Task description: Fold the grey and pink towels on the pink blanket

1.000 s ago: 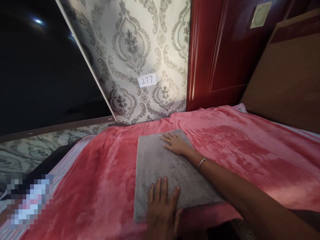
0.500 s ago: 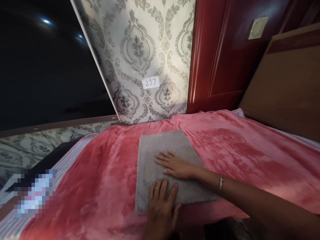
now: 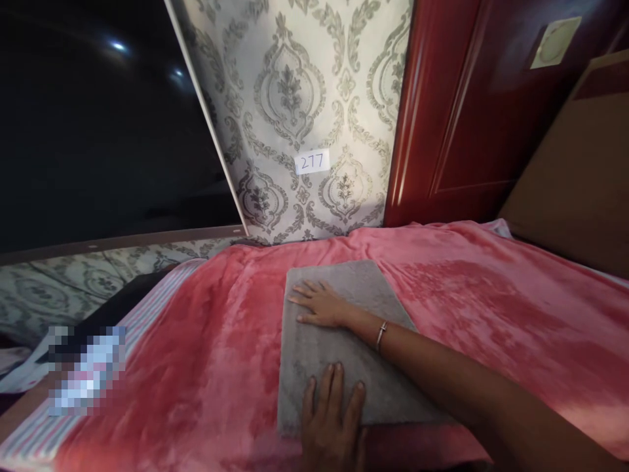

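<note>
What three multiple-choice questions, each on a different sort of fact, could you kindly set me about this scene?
1. Where does the right hand rest? A) on the grey cloth B) on the red door C) on the wallpaper
2. What colour is the blanket beneath the cloth? A) blue B) pink C) green
3. How is the left hand placed? A) clenched in a fist B) palm down, fingers spread on the cloth C) lifted off the cloth

1: A, its fingers lie on the cloth's far part.
2: B, pink shows all around the cloth.
3: B, its fingers lie apart on the cloth's near part.
</note>
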`<act>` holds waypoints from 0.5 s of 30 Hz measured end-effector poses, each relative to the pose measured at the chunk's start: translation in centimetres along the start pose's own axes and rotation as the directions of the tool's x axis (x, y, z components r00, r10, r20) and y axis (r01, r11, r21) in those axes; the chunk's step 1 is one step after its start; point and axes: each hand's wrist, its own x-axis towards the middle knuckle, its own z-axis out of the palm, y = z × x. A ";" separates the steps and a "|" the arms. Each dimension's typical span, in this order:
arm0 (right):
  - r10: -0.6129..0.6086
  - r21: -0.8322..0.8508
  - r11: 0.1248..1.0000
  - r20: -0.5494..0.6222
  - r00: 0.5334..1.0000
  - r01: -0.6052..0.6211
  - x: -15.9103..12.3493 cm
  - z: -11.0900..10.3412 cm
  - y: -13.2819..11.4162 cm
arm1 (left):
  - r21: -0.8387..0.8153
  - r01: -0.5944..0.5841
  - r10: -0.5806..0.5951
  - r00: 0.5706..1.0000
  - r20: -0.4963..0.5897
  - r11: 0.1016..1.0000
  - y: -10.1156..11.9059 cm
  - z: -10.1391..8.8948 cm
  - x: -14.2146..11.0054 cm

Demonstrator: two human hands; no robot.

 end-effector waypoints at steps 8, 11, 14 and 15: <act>0.096 0.001 0.995 0.030 0.995 -0.096 3.6 -0.5 1.7 | 0.080 0.050 -0.048 0.999 -0.022 0.996 0.2 1.5 -0.8; 0.167 -0.014 0.986 0.008 0.986 -0.167 5.2 -0.3 1.9 | 0.110 0.050 -0.045 0.998 -0.050 0.993 0.1 1.9 -1.0; 0.226 -0.034 0.973 -0.017 0.974 -0.227 6.8 0.0 2.3 | 0.120 0.061 -0.053 0.996 -0.072 0.991 0.2 2.3 -1.1; 0.236 -0.039 0.971 -0.023 0.971 -0.237 7.2 0.1 2.5 | 0.119 0.065 -0.056 0.995 -0.076 0.991 0.2 2.4 -1.2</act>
